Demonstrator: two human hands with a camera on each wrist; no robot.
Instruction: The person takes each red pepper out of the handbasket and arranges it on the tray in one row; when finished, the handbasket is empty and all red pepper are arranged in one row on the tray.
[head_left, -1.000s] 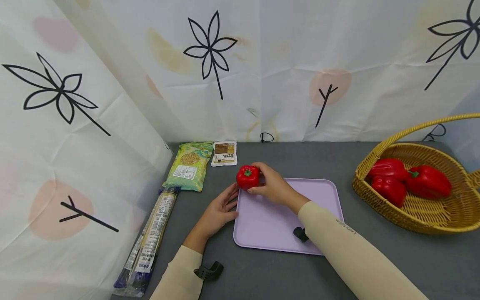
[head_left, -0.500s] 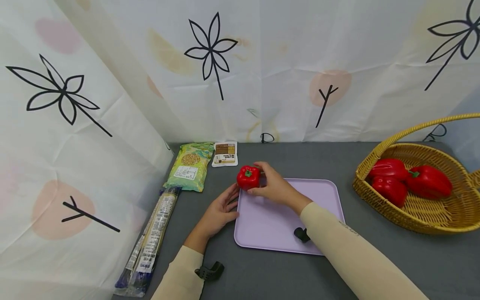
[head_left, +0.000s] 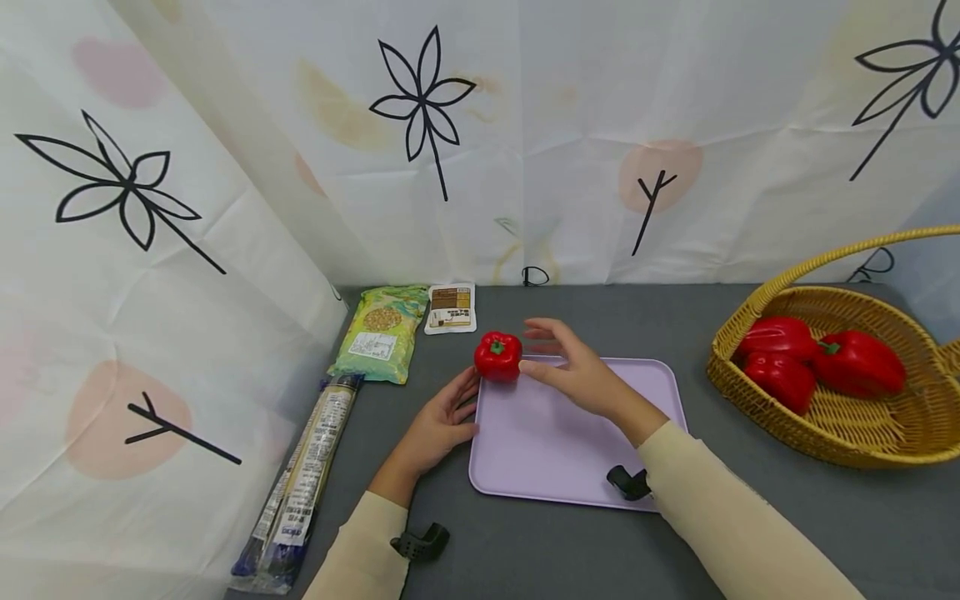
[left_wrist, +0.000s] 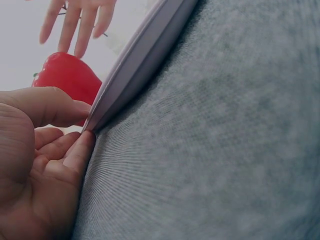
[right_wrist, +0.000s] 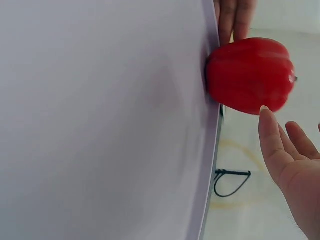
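Note:
A red bell pepper (head_left: 498,357) stands upright, green stem up, at the far-left corner of the lilac tray (head_left: 555,442). My right hand (head_left: 585,379) is just right of it, fingers spread and straight. In the right wrist view the thumb tip reaches the edge of the pepper (right_wrist: 250,75); whether it touches cannot be told. Along the tray's left side lies my left hand (head_left: 435,427), its fingers extended toward the pepper. The left wrist view has its thumb and fingertips against the tray's rim (left_wrist: 135,60), with the pepper (left_wrist: 67,77) partly hidden behind the thumb.
A yellow wicker basket (head_left: 862,446) with a tall handle holds several red peppers (head_left: 858,364) at the right. At the left lie a green bag (head_left: 378,333), a small white-and-brown packet (head_left: 451,308) and long plastic-wrapped packs (head_left: 300,492). Patterned curtains (head_left: 570,167) close off the back and left.
My right hand has let go of the bell pepper, spread its fingers and drawn back to the right. The pepper stays at the tray's corner, and my left hand stays at the rim.

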